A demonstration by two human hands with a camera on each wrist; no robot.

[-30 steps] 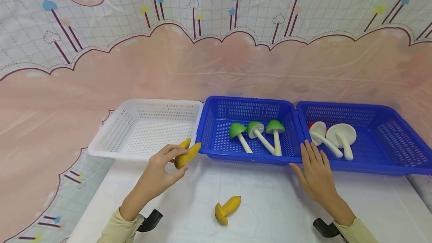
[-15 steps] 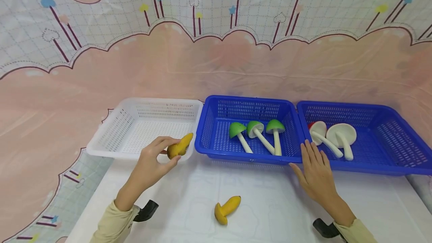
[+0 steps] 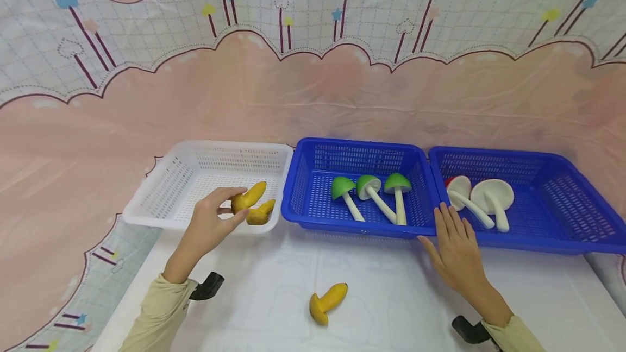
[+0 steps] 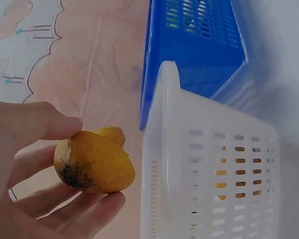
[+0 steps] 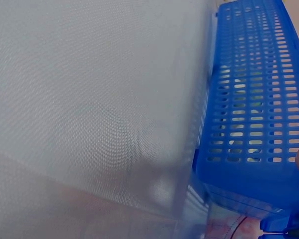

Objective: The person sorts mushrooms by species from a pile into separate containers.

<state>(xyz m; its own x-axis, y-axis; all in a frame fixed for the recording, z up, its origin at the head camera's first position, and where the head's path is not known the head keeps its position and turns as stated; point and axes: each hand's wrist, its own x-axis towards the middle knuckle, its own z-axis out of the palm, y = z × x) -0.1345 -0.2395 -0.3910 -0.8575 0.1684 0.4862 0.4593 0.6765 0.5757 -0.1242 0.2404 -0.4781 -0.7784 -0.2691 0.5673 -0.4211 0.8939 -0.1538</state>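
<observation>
Between the thumb and fingers of my left hand [image 3: 207,227] is a yellow toy mushroom [image 3: 249,197], held over the white basket [image 3: 146,212]. In the left wrist view the mushroom's rounded cap [image 4: 99,164] shows a dark patch. A second yellow mushroom [image 3: 259,214] lies in the basket's near right corner, seen through the slots in the left wrist view. A third yellow mushroom [image 3: 329,303] rests on the white table. My right hand [image 3: 458,251] lies with straight fingers at the front rims where the two blue baskets meet, holding nothing.
The middle blue basket [image 3: 359,228] contains three green-capped mushrooms [image 3: 370,187]. In the right blue basket [image 3: 548,246] are two white-stemmed mushrooms [image 3: 493,197], one with some red on its cap. A patterned pink cloth [image 3: 337,91] hangs behind the baskets.
My left hand has moved left over the white basket. Of the two yellow mushrooms it held, one now lies in the basket and one stays in its grip. My right hand has stayed put.
</observation>
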